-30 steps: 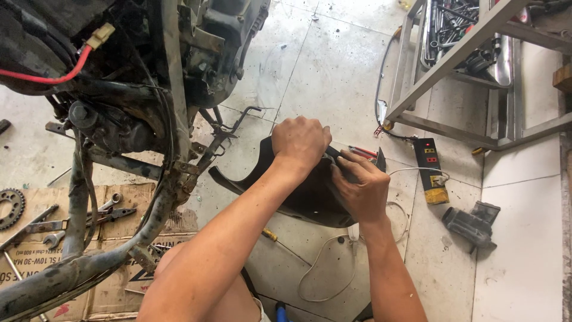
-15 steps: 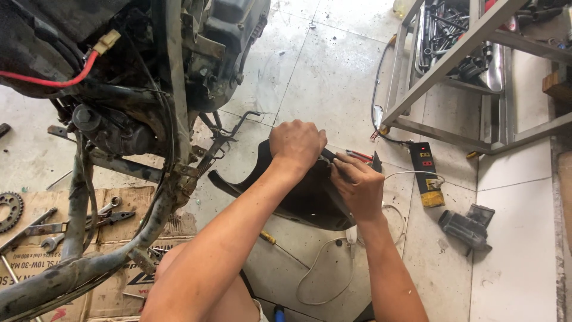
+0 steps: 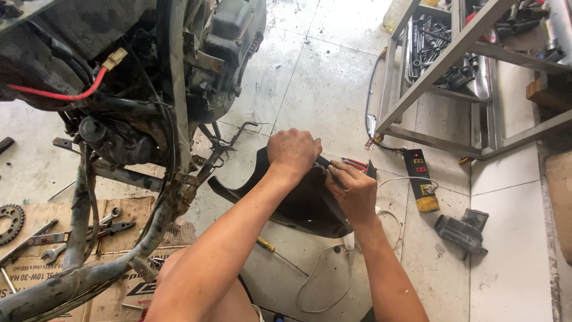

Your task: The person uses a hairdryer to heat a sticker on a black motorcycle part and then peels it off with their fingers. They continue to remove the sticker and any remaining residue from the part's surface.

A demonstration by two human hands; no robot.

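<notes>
Black plastic was what both your hands worked on in the head view: a curved black fairing panel (image 3: 298, 206) lay on the tiled floor (image 3: 333, 77) in front of you, just right of the stripped motorcycle frame (image 3: 89, 262). Your left hand (image 3: 293, 152) was closed in a fist over the panel's upper edge, gripping it. Your right hand (image 3: 353, 189) sat just beside it, touching the same edge, fingers pinched around a small dark part there; what that part was could not be told. A red-handled tool (image 3: 356, 162) lay on the floor right behind your hands. To the right, a black power strip (image 3: 420, 177) rested near the foot of a metal rack (image 3: 453, 65), with a dark plastic part (image 3: 462, 229) lying further right. A white cable (image 3: 325, 280) looped across the tiles below the panel. On the left, wrenches (image 3: 89, 229) and a sprocket (image 3: 11, 222) lay on flattened cardboard (image 3: 42, 238).
</notes>
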